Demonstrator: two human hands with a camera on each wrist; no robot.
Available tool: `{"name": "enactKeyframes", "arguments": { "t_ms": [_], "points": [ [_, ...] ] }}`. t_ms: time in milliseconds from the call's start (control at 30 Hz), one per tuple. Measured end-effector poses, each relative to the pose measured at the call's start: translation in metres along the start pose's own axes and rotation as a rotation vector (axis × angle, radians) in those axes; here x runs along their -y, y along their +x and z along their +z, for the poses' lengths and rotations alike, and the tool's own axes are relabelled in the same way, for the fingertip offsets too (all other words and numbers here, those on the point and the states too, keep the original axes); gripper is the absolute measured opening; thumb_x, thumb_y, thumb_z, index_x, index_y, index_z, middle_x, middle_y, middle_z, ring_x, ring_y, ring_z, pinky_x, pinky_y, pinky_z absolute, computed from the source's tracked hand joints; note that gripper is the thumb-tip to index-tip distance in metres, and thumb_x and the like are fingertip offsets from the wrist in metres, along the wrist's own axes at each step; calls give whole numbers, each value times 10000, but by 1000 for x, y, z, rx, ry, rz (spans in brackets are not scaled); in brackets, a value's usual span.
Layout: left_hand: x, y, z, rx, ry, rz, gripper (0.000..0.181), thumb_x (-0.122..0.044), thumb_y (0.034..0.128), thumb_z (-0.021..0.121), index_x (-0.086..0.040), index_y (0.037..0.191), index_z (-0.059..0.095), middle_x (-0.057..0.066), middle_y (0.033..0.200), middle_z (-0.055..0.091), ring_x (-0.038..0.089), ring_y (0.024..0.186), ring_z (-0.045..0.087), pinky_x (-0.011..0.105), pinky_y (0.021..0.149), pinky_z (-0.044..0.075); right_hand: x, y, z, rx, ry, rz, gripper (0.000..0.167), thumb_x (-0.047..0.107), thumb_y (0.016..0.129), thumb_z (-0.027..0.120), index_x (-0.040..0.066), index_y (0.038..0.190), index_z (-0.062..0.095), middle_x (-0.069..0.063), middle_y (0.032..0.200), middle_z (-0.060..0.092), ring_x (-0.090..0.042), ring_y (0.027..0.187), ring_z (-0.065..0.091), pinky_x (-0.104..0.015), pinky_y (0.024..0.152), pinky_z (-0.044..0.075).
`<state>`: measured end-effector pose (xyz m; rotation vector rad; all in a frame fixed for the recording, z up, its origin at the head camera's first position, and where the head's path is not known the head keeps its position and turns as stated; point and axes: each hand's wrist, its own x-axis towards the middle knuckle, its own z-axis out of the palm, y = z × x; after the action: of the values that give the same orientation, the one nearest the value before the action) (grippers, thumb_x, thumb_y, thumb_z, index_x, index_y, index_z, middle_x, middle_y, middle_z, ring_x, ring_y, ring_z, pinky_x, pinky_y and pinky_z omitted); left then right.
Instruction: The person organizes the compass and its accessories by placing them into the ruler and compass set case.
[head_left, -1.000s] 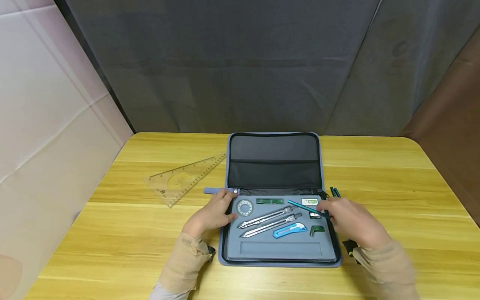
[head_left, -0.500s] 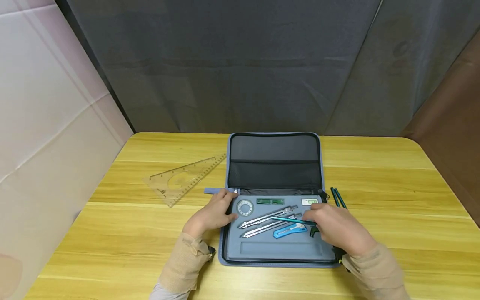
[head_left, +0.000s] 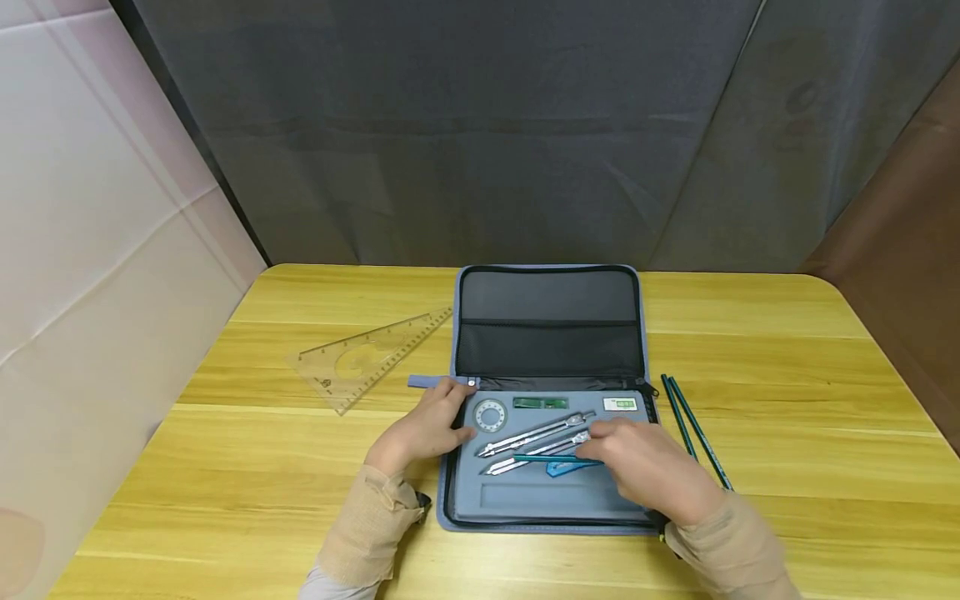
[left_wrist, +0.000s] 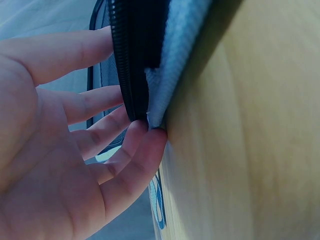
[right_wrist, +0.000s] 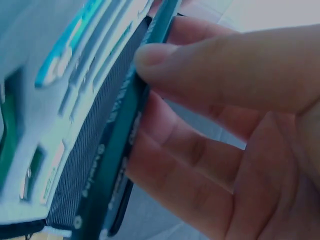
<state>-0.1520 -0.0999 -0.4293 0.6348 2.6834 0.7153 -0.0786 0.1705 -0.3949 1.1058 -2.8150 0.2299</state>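
Right hand point(head_left: 645, 468) pinches green pencil point(head_left: 551, 458); left hand point(head_left: 422, 423) rests loosely on case point(head_left: 547, 293) edge. I'd lower the pencil level, aligned with the long slot point(head_left: 562, 498).

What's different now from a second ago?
The right hand, gripping at least one teal pencil, has moved left and toward the person over the zippered case, now covering part of the blue utility knife. The left hand stays at the case's left edge; the set square hasn't moved.

The case point(head_left: 550, 300) lies on the counter point(head_left: 810, 400). The ruler point(head_left: 335, 375) is left of it, two pencils point(head_left: 701, 432) right.
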Motion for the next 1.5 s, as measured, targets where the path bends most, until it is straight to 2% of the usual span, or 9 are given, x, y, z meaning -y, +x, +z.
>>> {"name": "enactKeyframes", "arguments": {
  "t_ms": [300,567,833,1067,1233,1500],
  "points": [
    [1,1,1,3,7,-3,558,-174,837,648,17,1310,424,181,1251,409,350,1159,380,458,985,338,12,7,10,25,15,-68,468,-199,574,605,192,814,700,92,720,531,-110,689,563,-213,464,414],
    [1,1,1,0,8,4,558,-169,835,650,23,1308,425,184,1247,411,352,1155,383,462,981,339,17,11,17,37,-31,-137,425,-171,578,655,187,804,693,79,745,556,-109,705,579,-222,544,467],
    [0,0,0,9,11,-3,561,-181,843,641,16,1318,417,188,1269,399,354,1176,368,460,994,329,19,12,22,70,28,-140,411,-169,609,652,195,794,696,99,740,546,-56,701,560,-185,497,434],
    [0,1,0,7,13,-7,561,-178,841,644,19,1315,419,192,1275,396,353,1183,364,464,996,325,19,14,25,63,27,-146,395,-162,628,627,202,771,684,106,709,521,-42,656,537,-178,448,392],
    [0,1,-1,8,9,-6,567,-181,840,645,14,1320,415,185,1273,396,352,1179,365,461,995,326,18,14,28,62,34,-125,350,-137,662,633,194,767,680,99,714,539,-50,656,555,-183,455,409],
    [0,0,0,12,0,-6,566,-171,840,645,21,1320,413,190,1270,394,355,1178,365,466,991,327,18,15,30,78,64,-96,287,-92,646,712,178,706,637,101,692,538,-32,627,528,-180,476,413]
  ]
}}
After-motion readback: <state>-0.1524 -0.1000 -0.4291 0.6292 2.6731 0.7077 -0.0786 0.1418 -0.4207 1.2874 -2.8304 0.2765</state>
